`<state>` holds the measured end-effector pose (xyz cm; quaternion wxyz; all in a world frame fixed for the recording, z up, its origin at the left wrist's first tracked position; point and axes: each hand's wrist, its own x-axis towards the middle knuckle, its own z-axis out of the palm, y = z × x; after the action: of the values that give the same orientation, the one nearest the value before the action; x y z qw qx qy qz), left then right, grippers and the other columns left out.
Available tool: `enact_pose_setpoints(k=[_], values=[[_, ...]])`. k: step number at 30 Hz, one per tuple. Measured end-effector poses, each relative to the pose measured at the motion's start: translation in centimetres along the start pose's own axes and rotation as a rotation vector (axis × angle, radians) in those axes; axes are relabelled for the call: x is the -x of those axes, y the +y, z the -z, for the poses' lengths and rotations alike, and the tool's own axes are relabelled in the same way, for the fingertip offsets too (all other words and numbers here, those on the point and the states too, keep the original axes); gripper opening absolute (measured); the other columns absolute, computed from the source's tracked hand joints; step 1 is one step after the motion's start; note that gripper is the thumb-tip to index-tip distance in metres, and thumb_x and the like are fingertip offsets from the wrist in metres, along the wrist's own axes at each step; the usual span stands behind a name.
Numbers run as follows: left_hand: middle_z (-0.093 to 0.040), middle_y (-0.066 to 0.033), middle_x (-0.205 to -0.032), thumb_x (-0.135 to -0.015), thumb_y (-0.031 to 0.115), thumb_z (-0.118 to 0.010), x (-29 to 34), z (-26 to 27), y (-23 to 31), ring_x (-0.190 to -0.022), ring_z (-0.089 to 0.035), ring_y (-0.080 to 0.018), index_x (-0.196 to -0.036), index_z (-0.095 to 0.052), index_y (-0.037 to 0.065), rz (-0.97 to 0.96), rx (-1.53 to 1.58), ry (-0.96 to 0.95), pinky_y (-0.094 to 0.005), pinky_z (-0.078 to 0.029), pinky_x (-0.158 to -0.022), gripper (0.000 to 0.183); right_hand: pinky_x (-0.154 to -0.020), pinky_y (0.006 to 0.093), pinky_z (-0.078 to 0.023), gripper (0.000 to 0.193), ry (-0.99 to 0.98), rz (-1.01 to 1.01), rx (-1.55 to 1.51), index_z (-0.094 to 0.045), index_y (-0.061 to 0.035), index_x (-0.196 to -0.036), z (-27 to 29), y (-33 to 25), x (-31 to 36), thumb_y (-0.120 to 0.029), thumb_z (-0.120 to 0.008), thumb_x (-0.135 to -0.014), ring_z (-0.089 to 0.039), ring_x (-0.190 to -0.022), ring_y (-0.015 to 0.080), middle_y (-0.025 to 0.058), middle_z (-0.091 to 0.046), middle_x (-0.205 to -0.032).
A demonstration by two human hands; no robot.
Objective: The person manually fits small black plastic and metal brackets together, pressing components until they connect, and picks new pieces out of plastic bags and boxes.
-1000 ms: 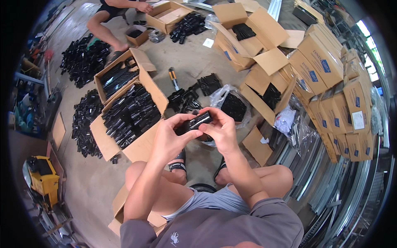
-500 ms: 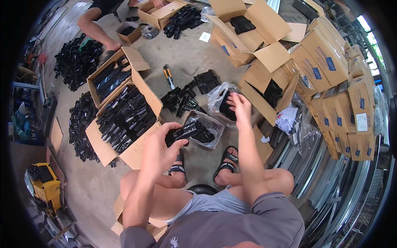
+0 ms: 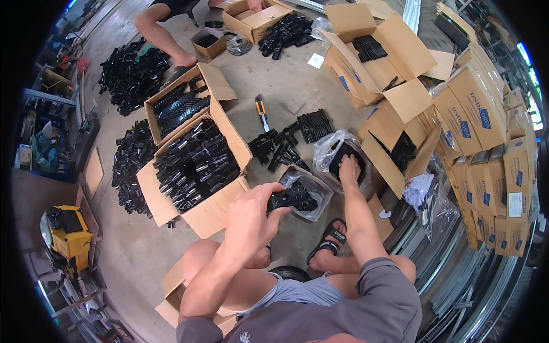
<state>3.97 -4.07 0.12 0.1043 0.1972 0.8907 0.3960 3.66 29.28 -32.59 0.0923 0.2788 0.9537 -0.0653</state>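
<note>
My left hand (image 3: 254, 214) is closed round a black bracket-like part (image 3: 287, 199), thumb below and fingers above, held over the near side of a plastic-lined box (image 3: 316, 212) of black parts. My right hand (image 3: 350, 170) reaches into a clear plastic bag (image 3: 323, 150) with small black pieces (image 3: 342, 153) in it. Its fingers are bunched at the pieces, and their tips are hidden. Loose black parts (image 3: 284, 157) lie beyond the lined box, and a neat row of similar parts (image 3: 314, 126) sits behind the bag.
To the left, a large open carton (image 3: 197, 166) is packed with black parts; heaps of parts (image 3: 132, 168) lie beside it. An orange-and-black cutter (image 3: 261, 112) rests on the floor. Open cartons (image 3: 394, 154) and stacked boxes (image 3: 480, 114) stand right. Another person's leg (image 3: 163, 37) shows far left.
My right hand has gone down into the plastic bag, from just above its edge. The left hand still holds the black bracket-like part. The whole view has shifted, so the scene sits further right.
</note>
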Motion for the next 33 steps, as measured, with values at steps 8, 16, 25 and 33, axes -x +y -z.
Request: enact_pose_setpoints(k=[8,16,25,33], values=[[-0.067,-0.0168,-0.085,-0.073,0.007,-0.074,0.5,0.4,-0.9,-0.082,-0.066,-0.0345,-0.105,-0.064,0.002,-0.017,-0.008,0.019,-0.0405,-0.05,-0.072,0.034,-0.078,0.0391,-0.053,0.018,0.334,-0.106,-0.626,-0.059,0.0002,-0.103,3.1,-1.2,4.1,-0.006,-0.066,-0.087,-0.068,-0.089,0.0298,0.0142,-0.07,-0.095],[-0.068,-0.0169,-0.086,-0.073,0.011,-0.076,1.0,0.3,-1.0,-0.083,-0.065,-0.0361,-0.103,-0.063,0.002,-0.097,-0.06,0.058,-0.043,-0.049,-0.075,0.034,-0.077,0.0283,-0.051,0.011,0.324,0.723,-1.239,-0.068,-0.0005,-0.088,24.9,-13.1,16.4,0.005,-0.072,-0.079,-0.067,-0.088,0.0175,0.0102,-0.07,-0.096],[-0.068,-0.0154,-0.09,-0.074,0.012,-0.075,2.7,0.3,-1.4,-0.086,-0.066,-0.0342,-0.102,-0.063,0.003,-0.136,-0.049,0.108,-0.0435,-0.049,-0.075,0.032,-0.076,0.0326,-0.049,0.013,0.349,1.1,-0.782,-0.072,-0.0065,-0.086,27.4,-14.7,18.7,-0.003,-0.076,-0.074,-0.065,-0.082,0.0214,0.0034,-0.072,-0.088],[-0.067,-0.0156,-0.087,-0.073,0.01,-0.073,3.3,0.2,-1.6,-0.084,-0.066,-0.0334,-0.096,-0.06,0.001,-0.167,-0.063,0.125,-0.0442,-0.048,-0.072,0.028,-0.077,0.032,-0.045,0.012,0.474,1.174,-0.59,-0.072,-0.0065,-0.084,28.0,-15.0,19.7,-0.005,-0.076,-0.073,-0.063,-0.082,0.0197,0.0013,-0.072,-0.086]])
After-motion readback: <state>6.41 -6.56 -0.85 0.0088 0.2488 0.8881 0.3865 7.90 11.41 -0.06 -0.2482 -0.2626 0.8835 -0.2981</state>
